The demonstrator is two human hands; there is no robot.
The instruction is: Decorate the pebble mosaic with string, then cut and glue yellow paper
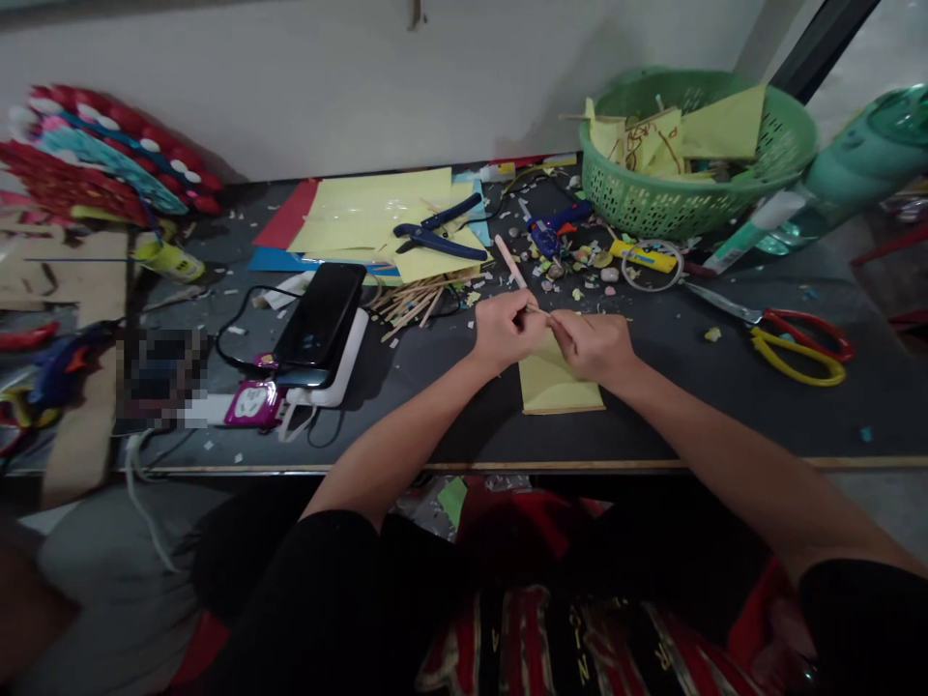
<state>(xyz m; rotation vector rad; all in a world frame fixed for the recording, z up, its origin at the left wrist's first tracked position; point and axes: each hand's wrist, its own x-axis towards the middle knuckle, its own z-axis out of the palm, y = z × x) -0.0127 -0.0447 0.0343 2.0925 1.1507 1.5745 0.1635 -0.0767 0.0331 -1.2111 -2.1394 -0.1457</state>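
Note:
My left hand [507, 331] and my right hand [595, 346] meet over the table, fingers closed in a pinch. Between them shows a short length of a thin wooden stick [537, 310], held from both sides; the fingers hide most of it. Beneath my hands lies a yellow paper piece [560, 385] with a strip along its near edge. A pale pink pen [509, 261] lies just beyond my left hand. To the left, a loose pile of thin wooden sticks [417, 307] rests beside the coloured paper sheets [362, 217].
Blue-handled pliers [442, 237] lie on the sheets. Scissors [794, 338] with red and yellow handles, a tape ring [652, 266] and a green basket [696, 198] of paper are right. A phone [319, 314] with cables lies left. Scraps litter the table. Another person's leg [116, 590] is at lower left.

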